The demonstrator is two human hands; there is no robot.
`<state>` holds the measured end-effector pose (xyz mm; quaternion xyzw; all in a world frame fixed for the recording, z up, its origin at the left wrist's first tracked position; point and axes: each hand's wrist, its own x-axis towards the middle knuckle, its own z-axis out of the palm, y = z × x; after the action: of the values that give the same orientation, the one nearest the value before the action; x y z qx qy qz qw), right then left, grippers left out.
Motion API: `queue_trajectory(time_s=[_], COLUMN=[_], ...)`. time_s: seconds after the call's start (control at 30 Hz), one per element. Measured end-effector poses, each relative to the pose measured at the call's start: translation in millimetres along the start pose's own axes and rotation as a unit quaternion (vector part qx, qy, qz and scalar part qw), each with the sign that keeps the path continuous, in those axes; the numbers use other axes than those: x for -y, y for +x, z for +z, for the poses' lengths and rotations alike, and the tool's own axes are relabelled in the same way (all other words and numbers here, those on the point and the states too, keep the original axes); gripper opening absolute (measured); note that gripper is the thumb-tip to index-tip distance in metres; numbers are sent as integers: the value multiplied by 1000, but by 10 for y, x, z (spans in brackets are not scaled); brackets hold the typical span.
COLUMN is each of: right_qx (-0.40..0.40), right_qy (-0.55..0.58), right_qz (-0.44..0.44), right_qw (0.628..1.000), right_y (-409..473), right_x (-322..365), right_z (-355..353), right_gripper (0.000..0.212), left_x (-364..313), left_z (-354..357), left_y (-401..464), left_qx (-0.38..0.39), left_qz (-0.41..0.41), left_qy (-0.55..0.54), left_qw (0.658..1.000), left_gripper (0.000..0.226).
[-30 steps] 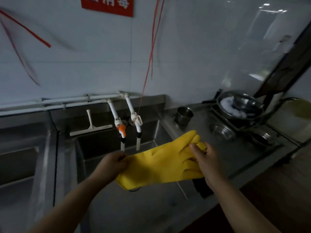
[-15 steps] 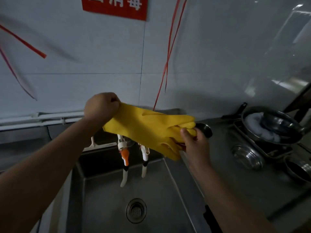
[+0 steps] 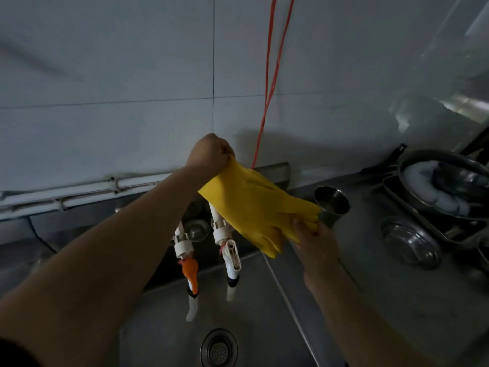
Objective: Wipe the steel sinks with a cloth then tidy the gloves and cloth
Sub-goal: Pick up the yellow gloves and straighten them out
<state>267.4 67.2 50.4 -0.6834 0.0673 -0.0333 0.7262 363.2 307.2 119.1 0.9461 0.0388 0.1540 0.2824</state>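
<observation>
The left hand (image 3: 210,154), raised on an outstretched forearm toward the wall, has its grip clenched round the cuff of the yellow glove (image 3: 254,205). The right hand (image 3: 316,242), lower at about four o'clock from the left, pinches the glove's fingertips between thumb and fingers. The glove stretches slantwise between them, above the taps (image 3: 230,250) and the sink (image 3: 169,337). A steel cup (image 3: 332,205) stands on the bench (image 3: 383,292) just beyond the right hand.
</observation>
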Motion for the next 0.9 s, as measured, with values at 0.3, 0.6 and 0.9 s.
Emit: queue_trajectory(time_s=[0.3, 0.6, 0.9], right_qx=[1, 56, 48], right_qy=[-40, -14, -18], right_qz=[46, 147, 158], right_qw=[998, 987, 986], right_y=[-31, -16, -188], right_x=[-222, -470, -346], right_z=[-11, 138, 171], right_gripper=[7, 30, 18], left_x=[-125, 306, 380], left_z=[225, 393, 325], left_y=[-37, -94, -333], left_qx=[50, 147, 84], left_qz=[-15, 6, 16], left_qy=[-299, 48, 15], left_qw=[953, 988, 996], left_gripper=[14, 16, 59])
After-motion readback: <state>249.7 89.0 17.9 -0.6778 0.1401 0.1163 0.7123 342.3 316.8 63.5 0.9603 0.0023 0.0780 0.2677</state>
